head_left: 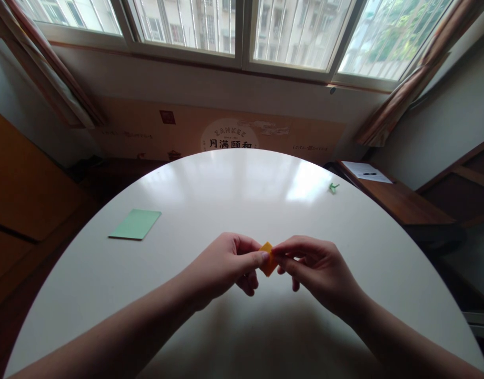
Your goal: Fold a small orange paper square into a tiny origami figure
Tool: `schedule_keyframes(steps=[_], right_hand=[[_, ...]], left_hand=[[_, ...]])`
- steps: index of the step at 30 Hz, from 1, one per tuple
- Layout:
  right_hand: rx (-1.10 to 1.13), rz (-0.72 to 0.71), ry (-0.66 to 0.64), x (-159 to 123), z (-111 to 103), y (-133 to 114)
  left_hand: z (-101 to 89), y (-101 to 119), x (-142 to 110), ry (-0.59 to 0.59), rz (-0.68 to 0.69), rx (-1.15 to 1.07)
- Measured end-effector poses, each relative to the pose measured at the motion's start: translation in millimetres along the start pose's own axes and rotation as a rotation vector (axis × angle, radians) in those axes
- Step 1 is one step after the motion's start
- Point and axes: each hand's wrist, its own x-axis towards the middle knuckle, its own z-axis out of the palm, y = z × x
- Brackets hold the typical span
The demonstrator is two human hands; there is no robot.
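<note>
A small piece of folded orange paper [268, 268] is held between my two hands, above the near middle of the white table. My left hand [231, 263] pinches its left side, thumb on top and index finger behind. From the right, my right hand [315, 266] grips the other side with thumb and index fingertips. The paper looks diamond-shaped, with a corner pointing down; its finer folds are partly covered by my fingers.
A stack of light green paper squares [135, 225] lies on the left of the round white table [210, 195]. At the far right sits a small green folded paper figure [333, 188]. Beyond it, a wooden side table [411, 200] carries a white sheet [366, 172] with a dark pen.
</note>
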Motion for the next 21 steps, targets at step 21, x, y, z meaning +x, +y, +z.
schedule_keyframes(steps=[21], right_hand=[[-0.080, -0.064, -0.040, 2.2, -2.9, -2.4]], left_hand=[[-0.1, 1.8, 0.5, -0.065, -0.021, 0.001]])
